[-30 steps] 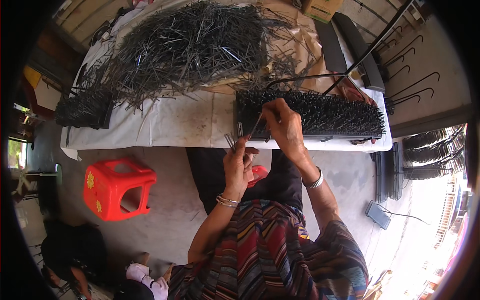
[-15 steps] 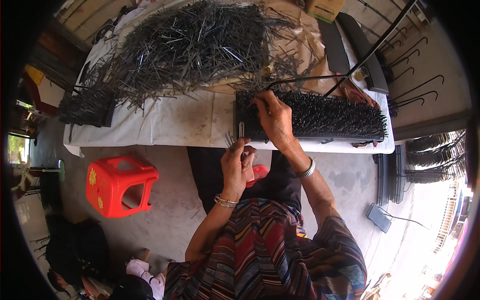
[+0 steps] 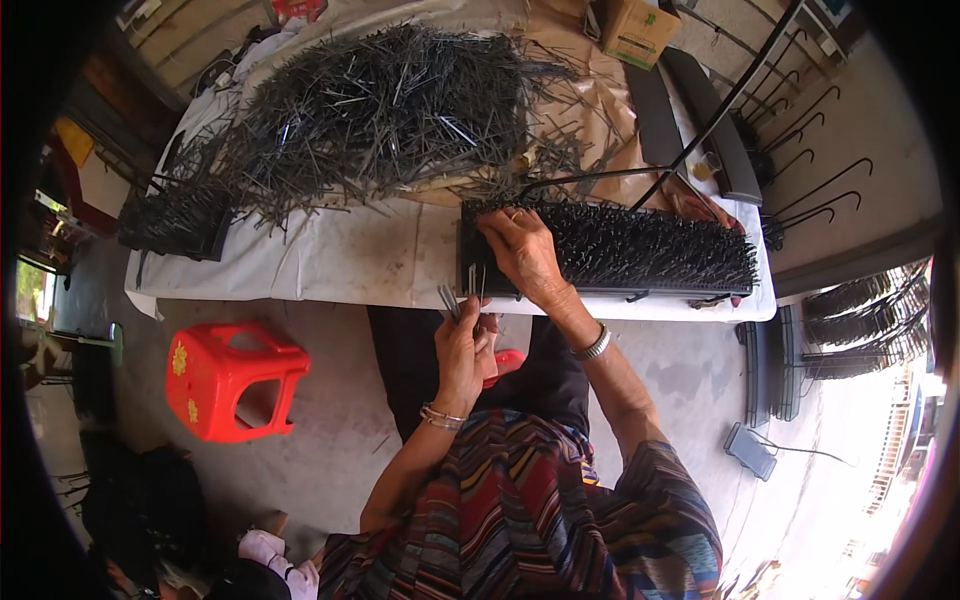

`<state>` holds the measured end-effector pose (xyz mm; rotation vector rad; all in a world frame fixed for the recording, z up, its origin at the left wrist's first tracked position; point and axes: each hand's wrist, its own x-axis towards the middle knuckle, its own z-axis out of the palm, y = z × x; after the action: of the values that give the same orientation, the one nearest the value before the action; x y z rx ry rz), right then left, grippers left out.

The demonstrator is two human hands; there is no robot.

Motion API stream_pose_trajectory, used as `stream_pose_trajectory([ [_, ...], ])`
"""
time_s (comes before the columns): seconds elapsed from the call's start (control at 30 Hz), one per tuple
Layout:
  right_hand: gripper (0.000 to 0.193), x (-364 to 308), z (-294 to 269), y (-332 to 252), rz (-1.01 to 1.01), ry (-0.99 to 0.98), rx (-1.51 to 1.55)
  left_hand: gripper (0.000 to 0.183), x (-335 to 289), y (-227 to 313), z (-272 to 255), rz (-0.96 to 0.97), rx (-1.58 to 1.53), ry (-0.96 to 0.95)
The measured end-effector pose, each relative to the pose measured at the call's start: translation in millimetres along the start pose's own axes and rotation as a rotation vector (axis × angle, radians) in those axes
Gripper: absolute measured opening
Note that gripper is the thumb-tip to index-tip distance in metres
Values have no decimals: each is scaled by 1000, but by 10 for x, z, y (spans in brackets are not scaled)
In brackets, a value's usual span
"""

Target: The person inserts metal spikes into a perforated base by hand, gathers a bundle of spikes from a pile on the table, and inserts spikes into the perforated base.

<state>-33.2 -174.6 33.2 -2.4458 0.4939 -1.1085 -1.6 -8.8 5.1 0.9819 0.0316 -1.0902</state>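
Note:
My left hand (image 3: 462,360) is closed round several thin grey metal strips (image 3: 450,303), whose ends stick up past the fingers at the table's front edge. Over the left end of a long black rack (image 3: 640,292), my right hand (image 3: 527,262) is bent with its fingertips pinched together. What those fingertips hold, if anything, is too small to make out. Rows of short dark upright pieces (image 3: 650,245) fill the rack to the right of this hand. Behind, a large loose heap of thin dark strips (image 3: 380,110) covers the table.
A smaller black rack (image 3: 180,225) stands at the table's left end. A bent dark rod (image 3: 700,145) slants over the long rack. The white-covered table (image 3: 340,262) ends just before my legs. A red plastic stool (image 3: 215,385) stands on the floor, left. Hooked rods (image 3: 830,190) line the right wall.
My right hand has shifted slightly left along the rack's end. My left hand sits a little lower, with its strips fanned out. The whole view has tilted slightly.

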Motion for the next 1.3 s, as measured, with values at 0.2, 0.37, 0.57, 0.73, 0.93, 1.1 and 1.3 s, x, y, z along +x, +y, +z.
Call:
stream_pose_trajectory([
  [0.2, 13, 58, 17, -31, -18, -91, -300, 28, -12, 26, -35, 8, -66, -2],
  [0.37, 18, 91, -159, -170, 134, -93, -140, 29, -61, 107, 7, 24, -50, -3],
  [0.57, 69, 724, -1302, -1181, 155, -31, 880, 27, -167, 197, 30, -35, -51, -63],
  [0.73, 77, 941, -1520, -1597, -373, -28, 965, 26, -264, 160, 3, -60, -32, -113],
  [0.93, 75, 1015, -1557, -1558, -371, 120, 860, 28, -346, 507, 172, 2, -55, -245],
  [1.1, 73, 1162, -1575, -1422, -403, 228, 767, 27, -398, 662, 187, -27, -47, -62],
  [1.3, 72, 1362, -1499, -1395, -514, 387, 688, 29, -586, 520, 262, -26, -77, -56],
])
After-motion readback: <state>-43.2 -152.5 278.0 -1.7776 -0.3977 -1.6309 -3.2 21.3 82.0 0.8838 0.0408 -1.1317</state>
